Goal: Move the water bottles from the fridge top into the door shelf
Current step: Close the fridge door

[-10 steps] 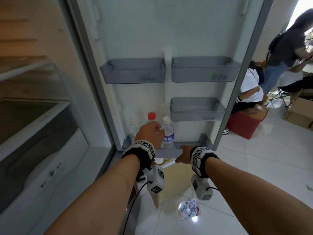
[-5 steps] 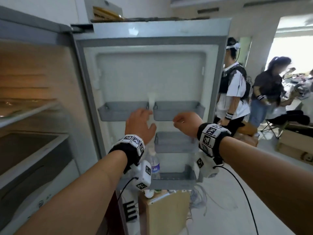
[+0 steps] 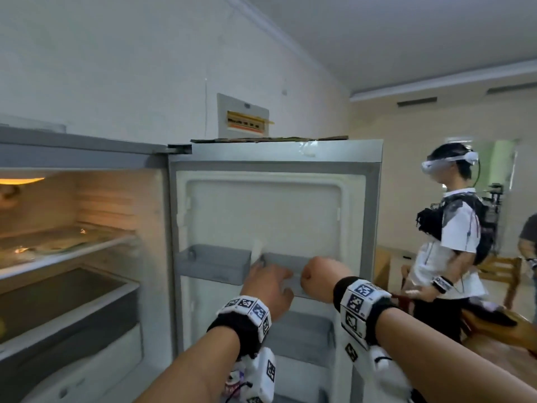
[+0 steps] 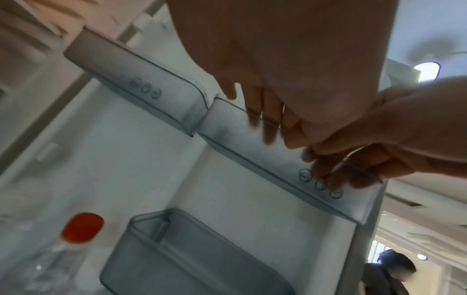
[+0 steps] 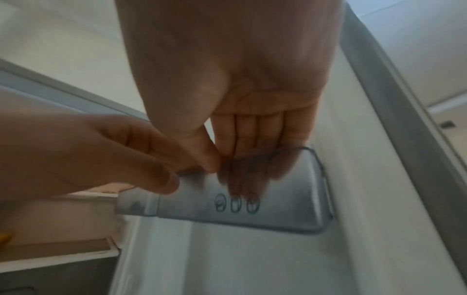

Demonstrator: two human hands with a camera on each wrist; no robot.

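Observation:
Both my hands are up at the grey upper right door shelf [image 3: 286,263] and hold no bottle. The left hand [image 3: 268,282] hangs its fingers [image 4: 265,119] fairly straight over the shelf rim. Beside it, the right hand [image 3: 315,276] dips its fingers [image 5: 248,175] behind the translucent shelf wall [image 5: 278,211], thumb by the rim. A clear bottle with a red cap [image 4: 82,227] stands lower down in the door, left of a middle shelf [image 4: 192,259]. The fridge top [image 3: 284,146] carries a flat brown sheet; I see no bottle on it.
The open fridge body is at the left, with a lit glass shelf [image 3: 66,248] and a drawer [image 3: 72,309]. A person wearing a headset [image 3: 453,242] stands close to the door's right edge, next to a wooden chair [image 3: 502,274]. A panel box [image 3: 242,119] hangs on the wall.
My hands rose from the bottom door shelf, where the left one was at the bottles, up to the upper right shelf. The view tilted up to the fridge top.

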